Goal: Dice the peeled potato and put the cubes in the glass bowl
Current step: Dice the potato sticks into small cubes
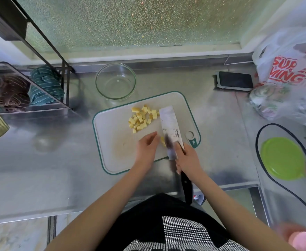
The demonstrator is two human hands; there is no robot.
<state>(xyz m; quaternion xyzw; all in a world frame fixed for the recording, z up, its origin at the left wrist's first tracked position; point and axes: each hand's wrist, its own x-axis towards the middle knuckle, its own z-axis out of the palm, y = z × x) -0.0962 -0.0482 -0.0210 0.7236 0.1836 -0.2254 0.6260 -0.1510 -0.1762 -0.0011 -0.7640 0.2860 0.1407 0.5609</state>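
Observation:
A pile of yellow potato cubes [142, 118] lies on the white cutting board [116, 142] with a green rim. My right hand [186, 160] grips the black handle of a cleaver [170, 127], whose broad blade lies over the board just right of the cubes. My left hand [146, 147] rests on the board with straight fingers beside a small yellow potato piece [163, 141] next to the blade. The glass bowl [115, 81] stands behind the board and holds no cubes.
A metal counter carries a wire rack with rolled cloths [45, 84] at the left, a phone [235, 80] and plastic bags [289, 73] at the back right, and a green lid [282, 158] with a black cable [268, 176] at the right.

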